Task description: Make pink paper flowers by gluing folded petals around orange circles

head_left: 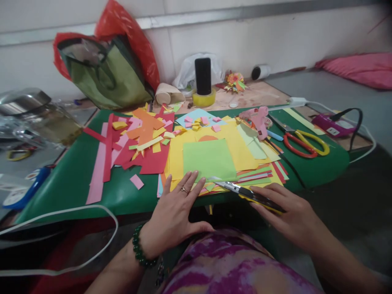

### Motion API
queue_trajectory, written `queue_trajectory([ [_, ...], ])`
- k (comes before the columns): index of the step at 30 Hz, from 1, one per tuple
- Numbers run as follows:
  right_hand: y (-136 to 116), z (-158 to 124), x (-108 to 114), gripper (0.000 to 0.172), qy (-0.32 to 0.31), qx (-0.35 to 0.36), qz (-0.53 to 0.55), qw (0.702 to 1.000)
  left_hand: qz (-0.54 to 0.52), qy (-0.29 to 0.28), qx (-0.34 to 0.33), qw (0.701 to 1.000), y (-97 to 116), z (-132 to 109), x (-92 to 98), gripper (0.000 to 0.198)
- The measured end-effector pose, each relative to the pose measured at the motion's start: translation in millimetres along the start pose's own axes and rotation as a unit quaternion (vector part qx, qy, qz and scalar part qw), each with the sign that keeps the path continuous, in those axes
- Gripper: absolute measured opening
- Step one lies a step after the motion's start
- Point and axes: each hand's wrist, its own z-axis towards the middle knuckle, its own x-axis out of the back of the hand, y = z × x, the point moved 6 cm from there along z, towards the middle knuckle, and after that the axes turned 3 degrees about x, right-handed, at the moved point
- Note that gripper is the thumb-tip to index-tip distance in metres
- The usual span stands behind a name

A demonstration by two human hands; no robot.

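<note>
My left hand (177, 208) lies flat with fingers spread on the near edge of a stack of coloured paper, just below a light green square sheet (208, 159) that tops yellow sheets (237, 149). A ring sits on one finger and a dark green bead bracelet on the wrist. My right hand (284, 212) grips a yellow and black utility knife (248, 192), its blade pointing left at the lower right corner of the green sheet. All rests on a green cutting mat (76, 179).
Red, pink and orange paper scraps (137, 143) litter the mat's left half. Red and yellow scissors (303, 143) and a pink glue gun (259, 118) lie right. Behind stand a phone on a tape roll (203, 81), a green bag (104, 73), a paper flower (235, 81). A white cable (92, 212) loops at near left.
</note>
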Motion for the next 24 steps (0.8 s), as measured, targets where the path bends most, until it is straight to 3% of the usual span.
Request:
queue_trajectory([
  [24,-12,11,-10,0.023,-0.032,0.019,0.001,0.999,-0.021,-0.014,0.013,1.0,-4,-1,-3.3,0.107],
])
